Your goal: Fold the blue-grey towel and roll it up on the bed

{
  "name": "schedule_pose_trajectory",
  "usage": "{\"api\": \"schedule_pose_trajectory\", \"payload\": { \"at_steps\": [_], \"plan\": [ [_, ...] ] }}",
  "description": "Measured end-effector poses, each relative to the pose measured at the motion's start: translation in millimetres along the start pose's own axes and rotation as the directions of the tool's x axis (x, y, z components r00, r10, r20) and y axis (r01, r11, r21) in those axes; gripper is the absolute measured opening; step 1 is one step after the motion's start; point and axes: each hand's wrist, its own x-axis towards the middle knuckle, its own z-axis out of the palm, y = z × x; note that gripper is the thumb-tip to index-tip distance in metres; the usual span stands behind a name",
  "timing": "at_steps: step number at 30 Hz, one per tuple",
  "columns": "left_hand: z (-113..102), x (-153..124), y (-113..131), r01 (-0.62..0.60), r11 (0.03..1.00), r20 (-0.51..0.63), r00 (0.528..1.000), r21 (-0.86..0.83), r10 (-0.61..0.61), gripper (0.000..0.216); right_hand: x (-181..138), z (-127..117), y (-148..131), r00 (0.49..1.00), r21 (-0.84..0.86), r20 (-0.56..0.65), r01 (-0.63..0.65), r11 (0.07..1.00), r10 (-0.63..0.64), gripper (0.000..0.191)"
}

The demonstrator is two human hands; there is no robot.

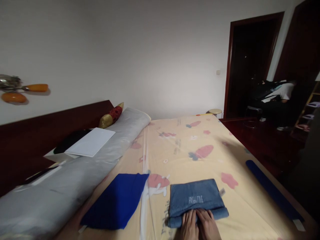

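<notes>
A grey-blue towel (195, 193) with white lettering and a small side label lies on the bed, its near edge rolled into a thick band. My left hand (189, 225) and my right hand (207, 224) rest side by side on this roll, fingers bent over it and pressing down. The thumbs are mostly hidden. To the left, a bright blue cloth (117, 200) is spread flat with a white tag at its near corner. Along the bed's right edge lies a long dark blue roll of cloth (273, 190), also with a white tag.
The bed (180, 166) has a cream sheet with carrot prints. Grey bedding (130, 130) runs along the dark headboard, bearing a white flat board (91, 141) and a red-gold cushion (115, 115). A round stool (215, 111) stands beyond. A person (280, 93) bends over near the doorway.
</notes>
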Motion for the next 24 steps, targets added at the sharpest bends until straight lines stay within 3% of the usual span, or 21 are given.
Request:
{"api": "schedule_pose_trajectory", "payload": {
  "at_steps": [2,5,8,10,12,15,17,20,24],
  "plan": [
    [-8,-6,-15,-0.090,0.995,-0.034,0.995,0.035,0.091,0.054,-5,-7,10,1.000,-0.004,-0.002,0.017,1.000,-0.017,0.050],
    [-33,-23,-59,-0.179,0.966,-0.154,0.966,0.187,0.209,0.048,-24,-22,44,0.996,-0.062,-0.059,-0.067,0.996,0.064,0.048],
    [-50,-36,-90,-0.140,0.933,-0.262,0.936,0.331,0.234,0.039,-42,-25,69,0.974,-0.164,-0.155,-0.193,0.967,0.168,0.048],
    [-47,-34,-86,-0.062,0.932,-0.317,0.930,0.357,0.184,0.033,-44,-19,70,0.960,-0.218,-0.199,-0.238,0.946,0.196,0.047],
    [-33,-22,-63,-0.008,0.945,-0.352,0.927,0.326,0.130,0.032,-35,-10,56,0.968,-0.239,-0.186,-0.209,0.948,0.167,0.044],
    [-9,1,-19,-0.097,0.970,-0.308,0.937,0.222,0.164,0.039,-11,0,24,0.998,-0.169,-0.061,-0.041,0.985,0.031,0.043],
    [-2,11,-4,-0.161,0.973,-0.265,0.943,0.168,0.202,0.042,0,0,12,1.000,-0.117,-0.022,0.016,0.993,-0.018,0.042],
    [-11,6,-19,-0.151,0.969,-0.245,0.949,0.196,0.197,0.043,-5,-8,25,0.998,-0.126,-0.057,-0.048,0.991,0.041,0.041],
    [-33,-19,-74,-0.081,0.941,-0.280,0.943,0.327,0.178,0.048,-35,-17,71,0.986,-0.239,-0.152,-0.101,0.966,0.065,0.037]
  ]
}}
